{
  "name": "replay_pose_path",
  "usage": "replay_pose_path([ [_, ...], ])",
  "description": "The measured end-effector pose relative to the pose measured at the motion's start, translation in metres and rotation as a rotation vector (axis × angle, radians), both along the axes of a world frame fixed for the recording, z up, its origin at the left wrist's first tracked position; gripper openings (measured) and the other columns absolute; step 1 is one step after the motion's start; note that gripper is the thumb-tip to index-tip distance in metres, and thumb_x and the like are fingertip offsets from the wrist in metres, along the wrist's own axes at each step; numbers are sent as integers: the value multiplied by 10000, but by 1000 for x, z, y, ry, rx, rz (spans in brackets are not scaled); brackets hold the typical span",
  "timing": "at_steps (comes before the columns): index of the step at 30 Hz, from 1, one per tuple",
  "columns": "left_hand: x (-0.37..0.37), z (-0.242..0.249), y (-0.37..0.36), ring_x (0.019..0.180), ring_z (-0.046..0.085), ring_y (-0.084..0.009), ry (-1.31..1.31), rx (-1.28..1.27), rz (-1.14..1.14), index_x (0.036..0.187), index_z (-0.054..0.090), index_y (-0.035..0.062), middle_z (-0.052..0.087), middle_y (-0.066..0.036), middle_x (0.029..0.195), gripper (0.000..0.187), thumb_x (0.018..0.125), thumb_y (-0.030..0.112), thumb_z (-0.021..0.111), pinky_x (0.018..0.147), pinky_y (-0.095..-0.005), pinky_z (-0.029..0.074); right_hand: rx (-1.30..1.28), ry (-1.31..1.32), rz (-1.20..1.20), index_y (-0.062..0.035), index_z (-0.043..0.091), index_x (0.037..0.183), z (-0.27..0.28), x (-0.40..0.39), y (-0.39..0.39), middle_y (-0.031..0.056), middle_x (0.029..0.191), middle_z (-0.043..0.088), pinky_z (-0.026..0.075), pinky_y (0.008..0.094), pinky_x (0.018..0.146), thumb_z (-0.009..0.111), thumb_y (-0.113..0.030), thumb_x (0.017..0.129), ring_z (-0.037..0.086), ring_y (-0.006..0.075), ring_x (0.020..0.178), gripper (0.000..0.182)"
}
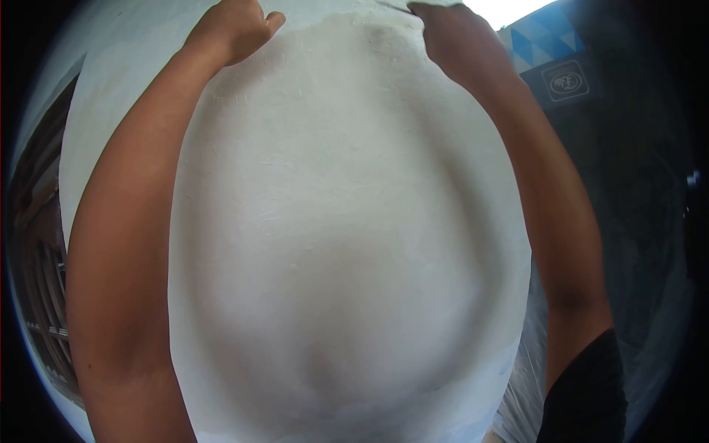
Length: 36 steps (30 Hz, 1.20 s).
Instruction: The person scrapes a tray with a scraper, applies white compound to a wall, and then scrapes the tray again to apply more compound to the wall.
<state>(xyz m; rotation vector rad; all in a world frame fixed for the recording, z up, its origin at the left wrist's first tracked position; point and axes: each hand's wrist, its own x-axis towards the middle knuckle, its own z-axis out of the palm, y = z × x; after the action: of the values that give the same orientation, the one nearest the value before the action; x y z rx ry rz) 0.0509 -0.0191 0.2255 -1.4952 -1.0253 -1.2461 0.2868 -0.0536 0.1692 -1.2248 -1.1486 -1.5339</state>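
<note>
A large pale, smooth surface (332,207) fills the middle of the head view, with small marks and scratches near its top. My left hand (235,31) is at the upper left against it, fingers curled into a fist with the thumb side showing; what it holds, if anything, is hidden. At the upper right my right hand (459,40) is closed around a thin dark tool (395,7), only its narrow tip showing to the left of the fingers. Both forearms reach up along the sides of the surface.
Dark slatted objects (48,295) stand at the far left. On the right are a dark panel with a square logo (566,80), a blue and white triangle pattern (543,38) and crumpled clear plastic sheeting (523,391) lower down.
</note>
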Motion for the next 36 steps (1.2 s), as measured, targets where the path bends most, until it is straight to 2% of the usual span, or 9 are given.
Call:
replay_pose_path([
  [2, 0, 0, 0, 532, 548, -270, -26, -22, 27, 632, 642, -26, 619, -186, 616, 426, 883, 304, 545, 598, -410, 460, -32, 155, 3, -58, 612, 1207, 18, -18, -1, 249, 1112, 636, 505, 419, 891, 504, -230, 975, 637, 330, 1029, 308],
  [4, -1, 3, 5, 517, 527, -251, -9, 30, 24, 615, 632, -18, 604, -171, 596, 421, 880, 298, 546, 584, -404, 449, 65, -61, 29, -73, 577, 1231, 28, -2, 35, 198, 931, 671, 537, 461, 757, 488, -29, 896, 666, 344, 803, 349],
  [9, -3, 0, 4, 516, 532, -255, 42, 7, -30, 602, 634, -4, 609, -168, 588, 411, 871, 294, 550, 583, -408, 450, -139, -212, -95, -4, 638, 1035, -26, -2, 33, 172, 955, 685, 551, 440, 750, 486, -75, 904, 682, 325, 862, 212],
  [14, -7, 12, 19, 518, 541, -256, 51, 31, -12, 602, 655, 24, 621, -178, 593, 400, 863, 309, 555, 602, -420, 453, -78, -115, -115, -131, 570, 1277, -28, 10, -1, 204, 891, 662, 519, 459, 683, 485, -13, 889, 662, 349, 793, 414],
  [16, -11, 20, 31, 453, 308, -184, 130, 129, -50, 534, 334, 39, 355, -90, 466, 462, 877, 304, 492, 516, -387, 357, -93, -18, -65, -149, 568, 1305, -16, -5, -6, 201, 949, 668, 533, 458, 702, 466, -28, 911, 666, 346, 821, 424],
  [23, -8, 12, 39, 476, 382, -199, 142, 141, -100, 564, 404, 9, 417, -119, 488, 425, 875, 287, 484, 556, -394, 392, -244, -167, -180, -94, 515, 1323, -52, -6, 40, 194, 1133, 642, 544, 441, 782, 451, 9, 884, 664, 339, 943, 456],
  [25, -16, 10, 48, 713, 619, -263, 153, 126, -120, 780, 625, -2, 649, -169, 748, 364, 908, 304, 475, 743, -388, 489, -220, -184, -134, -45, 491, 1335, -83, -1, 42, 184, 1243, 605, 548, 414, 804, 476, 2, 862, 659, 321, 994, 475],
  [31, -27, -2, 76, 1343, 421, -291, 259, 397, -68, 1302, 542, -9, 482, -161, 1414, 501, 959, 342, 448, 1109, -368, 347, -118, -328, -54, 74, 537, 1197, -144, 5, 29, 221, 1210, 618, 582, 361, 688, 521, -46, 861, 682, 312, 981, 357],
  [36, -15, -102, 49, 1288, 488, -323, 298, 505, -431, 1252, 578, -40, 533, -199, 1352, 452, 937, 275, 499, 1082, -392, 380, -74, -51, 383, -21, 623, 1149, -242, 5, -23, 166, 1073, 684, 555, 379, 800, 613, 6, 777, 689, 304, 939, 373],
])
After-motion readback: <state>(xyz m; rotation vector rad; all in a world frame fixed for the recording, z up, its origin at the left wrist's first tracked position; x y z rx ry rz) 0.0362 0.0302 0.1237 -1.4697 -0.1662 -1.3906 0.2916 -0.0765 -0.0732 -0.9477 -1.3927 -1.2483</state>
